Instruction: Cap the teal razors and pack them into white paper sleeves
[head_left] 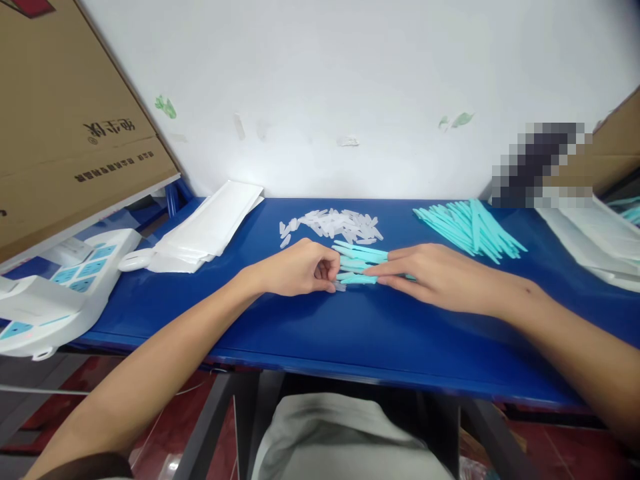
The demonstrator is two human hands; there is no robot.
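Note:
Several thin turquoise sticks (361,253) lie side by side in the middle of the blue table. Over their right part is my right hand (435,277), its fingers stretched along them and holding them. My left hand (300,268) is closed in a pinch at their left ends. A small translucent plastic cap (340,287) shows under its thumb; the fingertips partly hide it. Just behind lies a loose pile of similar translucent caps (345,225). Farther right is a heap of more turquoise sticks (467,227).
White paper sleeves (210,223) lie on the blue table (320,340) at left, near a white power strip (95,280). More white sleeves (595,233) lie at right. A cardboard box (75,120) leans at upper left. The white wall (350,87) rises behind the table.

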